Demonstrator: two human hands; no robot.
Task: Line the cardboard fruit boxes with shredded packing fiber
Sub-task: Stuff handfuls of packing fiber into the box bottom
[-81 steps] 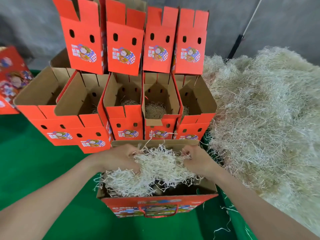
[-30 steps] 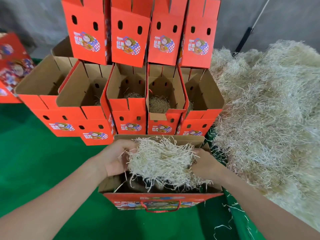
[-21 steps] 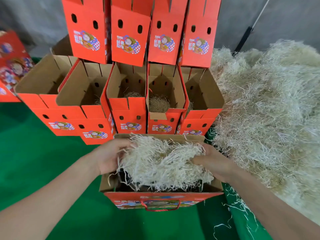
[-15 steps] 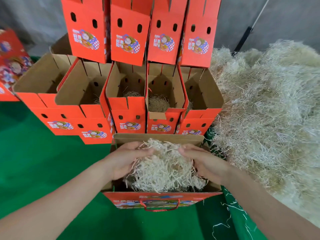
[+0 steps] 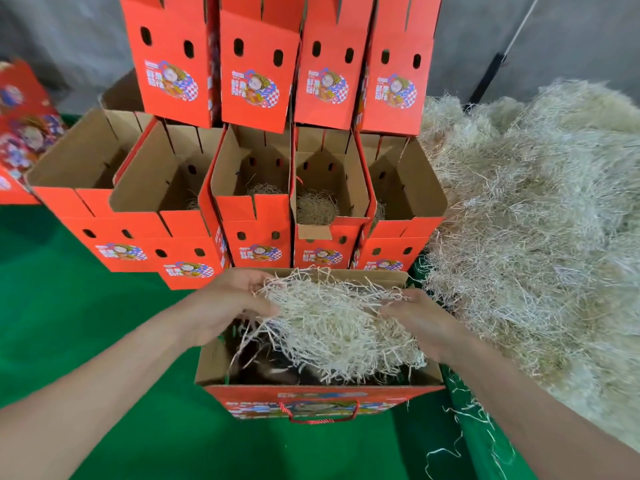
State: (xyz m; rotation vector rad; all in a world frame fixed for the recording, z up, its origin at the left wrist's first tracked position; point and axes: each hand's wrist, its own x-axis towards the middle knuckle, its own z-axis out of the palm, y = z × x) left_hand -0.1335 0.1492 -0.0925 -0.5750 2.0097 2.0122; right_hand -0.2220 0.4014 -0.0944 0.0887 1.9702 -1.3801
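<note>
Cardboard comes nearest: a red fruit box [image 5: 311, 398] with a red cord handle [image 5: 318, 415] sits open on the green worktop [image 5: 104, 306]. A dark mass [image 5: 270, 365] lies at its bottom; what it is cannot be told. A pale wad of shredded fiber [image 5: 332, 320] hangs over the box's mouth, with its lower strands trailing inside.

Both forearms reach in from the near edge. The left hand [image 5: 221, 306] cups the wad's left side, its grip clamped on the strands between curled fingers and thumb. The right hand [image 5: 422, 320] shows its back, its grip closed on the wad's right edge, thumb on top and fingertips buried in the fiber.

Loose strands [image 5: 464, 420] lie on the worktop to the right of the box.

Just beyond stands a row of open boxes [image 5: 346, 174] side by side. One in the middle holds a small nest of fiber [image 5: 317, 209], and its neighbours show wisps at the bottom. The two leftmost look deep in shadow, and their floors are hard to see. Four more red boxes [image 5: 256, 64] are stacked on the row's far edge, each printed with a cartoon figure.

Right of all the boxes spreads a large pile of fiber [image 5: 536, 220]. At the far left edge another printed box [image 5: 24, 133] leans. A grey wall [image 5: 571, 46] and a dark pole [image 5: 485, 77] stand farthest back.
</note>
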